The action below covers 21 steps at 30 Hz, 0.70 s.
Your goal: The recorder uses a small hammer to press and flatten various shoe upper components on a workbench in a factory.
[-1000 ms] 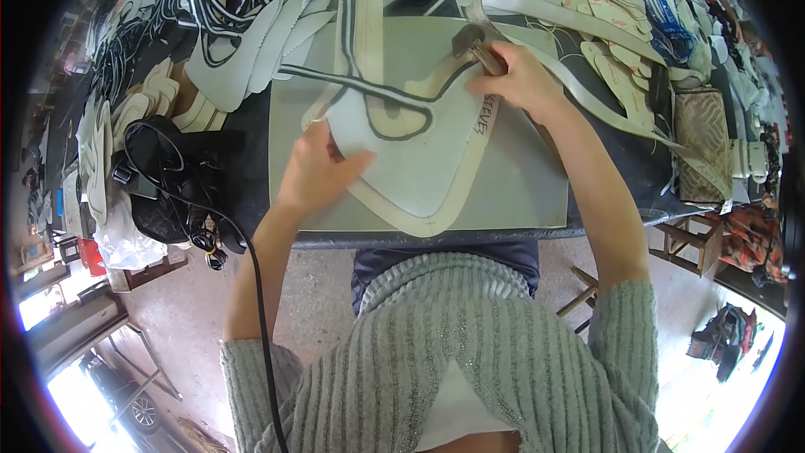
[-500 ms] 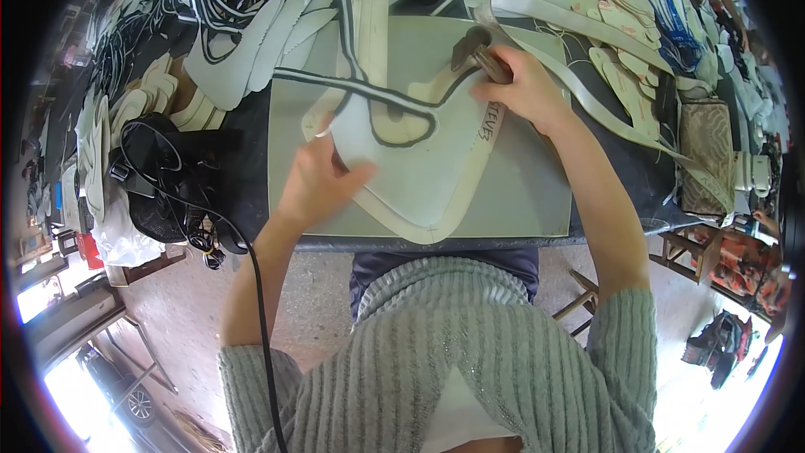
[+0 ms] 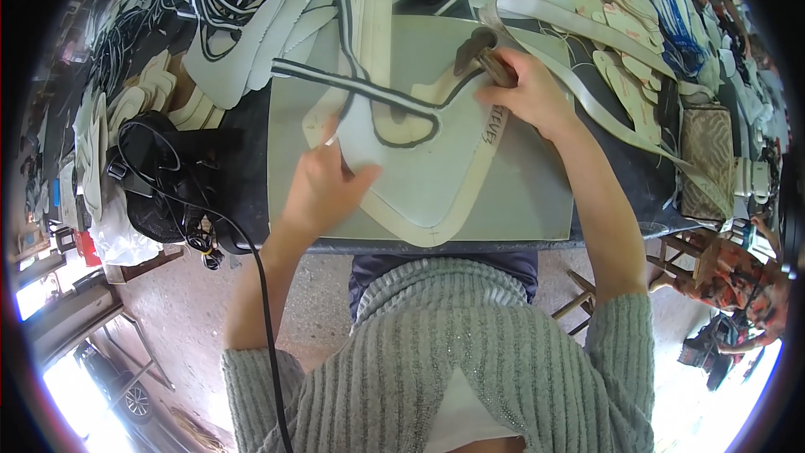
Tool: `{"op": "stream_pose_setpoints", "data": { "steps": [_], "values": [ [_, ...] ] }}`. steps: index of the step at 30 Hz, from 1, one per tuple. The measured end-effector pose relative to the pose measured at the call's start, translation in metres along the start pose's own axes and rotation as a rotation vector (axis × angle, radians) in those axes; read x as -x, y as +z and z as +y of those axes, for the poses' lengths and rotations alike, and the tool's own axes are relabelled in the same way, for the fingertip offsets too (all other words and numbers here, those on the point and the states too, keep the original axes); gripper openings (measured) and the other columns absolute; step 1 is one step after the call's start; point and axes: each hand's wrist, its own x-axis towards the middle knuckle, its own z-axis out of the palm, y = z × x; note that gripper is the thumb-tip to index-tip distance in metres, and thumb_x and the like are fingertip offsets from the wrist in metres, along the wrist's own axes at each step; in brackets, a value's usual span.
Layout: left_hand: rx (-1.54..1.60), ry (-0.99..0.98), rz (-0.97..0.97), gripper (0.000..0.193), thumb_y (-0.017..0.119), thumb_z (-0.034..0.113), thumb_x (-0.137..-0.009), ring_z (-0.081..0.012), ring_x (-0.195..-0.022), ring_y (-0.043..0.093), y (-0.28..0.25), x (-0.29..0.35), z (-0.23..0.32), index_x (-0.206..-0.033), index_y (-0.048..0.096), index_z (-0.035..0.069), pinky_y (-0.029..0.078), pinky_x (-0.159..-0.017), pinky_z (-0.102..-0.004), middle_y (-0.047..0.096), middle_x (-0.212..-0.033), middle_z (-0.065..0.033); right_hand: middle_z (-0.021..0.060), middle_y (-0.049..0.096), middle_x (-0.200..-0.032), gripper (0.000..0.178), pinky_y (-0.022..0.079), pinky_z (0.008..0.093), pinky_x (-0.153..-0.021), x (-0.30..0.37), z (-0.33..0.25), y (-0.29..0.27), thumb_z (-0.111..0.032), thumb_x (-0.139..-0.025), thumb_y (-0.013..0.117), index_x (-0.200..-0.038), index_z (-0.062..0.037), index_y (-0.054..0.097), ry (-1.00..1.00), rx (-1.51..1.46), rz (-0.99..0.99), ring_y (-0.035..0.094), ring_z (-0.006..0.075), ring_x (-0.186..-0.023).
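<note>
Operator: On my feed, the left hand (image 3: 327, 189) and right hand (image 3: 537, 96) have shifted only slightly in half a second; the plainer change is at 4 o'clock, where a co-worker (image 3: 759, 289) has come further into view.

Spotter: Where's the work, and how far along?

Operator: The pale panel (image 3: 419, 184) lies flat at dial centre, point toward 6 o'clock. Dark edging (image 3: 402, 146) follows its inner notch and climbs toward 1 o'clock; I'd judge that curve done. A striped strip (image 3: 327, 77) crosses the notch toward 10 o'clock, its outer end off the panel; I'd judge that length left to lay. Whether anything is fixed, I can't tell.

Spotter: Fingers?

Operator: Right, at 2 o'clock: wrapped round the handle of a hammer (image 3: 470, 52), its head at 1 o'clock. I can't tell if the head touches. Left, at 9 o'clock: thumb spread from the other fingers at the panel's edge; whether they pinch it, I can't tell.

Spotter: Counts?

Operator: One panel, one hammer, two working hands, one mat (image 3: 524, 197) beneath, one patterned pouch (image 3: 704, 151) at 3 o'clock. White pieces (image 3: 256, 54) at 10 o'clock and cream pieces (image 3: 620, 88) at 2 overlap too much for me to count.
</note>
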Motion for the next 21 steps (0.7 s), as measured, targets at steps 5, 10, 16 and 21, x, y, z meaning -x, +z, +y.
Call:
{"op": "stream_pose_setpoints", "data": {
  "steps": [5, 10, 16, 21],
  "values": [
    [-0.641, 0.393, 0.672, 0.097, 0.081, 0.01, -0.067, -0.0376, -0.109, 0.062, 0.007, 0.005, 0.019, -0.149, 0.03, 0.001, 0.05, -0.091, -0.0424, 0.057, -0.13, -0.0263, 0.0019, 0.061, -0.089, 0.045, 0.046, 0.0289, -0.077, 0.001, -0.001, -0.002, -0.009, -0.073, 0.078, -0.113, 0.0006, 0.062, 0.06, 0.046, -0.01, 0.054, 0.0129, -0.082],
    [-0.188, 0.541, 0.261, 0.052, 0.055, -0.011, -0.081, -0.0387, -0.129, 0.051, 0.036, 0.006, 0.01, -0.132, 0.054, -0.004, 0.042, -0.106, -0.0466, 0.056, -0.134, -0.0217, 0.002, 0.061, -0.09, 0.045, 0.046, 0.0289, -0.078, -0.003, 0.001, -0.001, -0.01, -0.074, 0.078, -0.115, 0.0005, 0.062, 0.03, 0.01, -0.01, 0.055, 0.0129, -0.083],
    [-0.211, 0.525, 0.237, 0.047, 0.061, -0.007, -0.081, -0.0366, -0.119, 0.059, 0.061, 0.014, 0.02, -0.127, 0.055, -0.007, 0.048, -0.101, -0.0461, 0.062, -0.123, -0.021, 0.0038, 0.064, -0.097, 0.047, 0.047, 0.0289, -0.083, -0.002, 0.004, -0.001, -0.01, -0.075, 0.078, -0.118, 0.0007, 0.062, 0.016, -0.032, -0.001, 0.057, 0.0136, -0.089],
    [-0.355, 0.677, 0.296, 0.043, 0.066, -0.005, -0.078, -0.0326, -0.11, 0.063, 0.064, 0.014, 0.017, -0.12, 0.058, -0.008, 0.053, -0.093, -0.0423, 0.066, -0.114, -0.0189, 0.0041, 0.063, -0.094, 0.044, 0.047, 0.0294, -0.081, 0.0, 0.0, -0.002, -0.011, -0.076, 0.078, -0.115, 0.0009, 0.062, 0.021, -0.023, -0.005, 0.057, 0.0136, -0.087]
  ]
}}
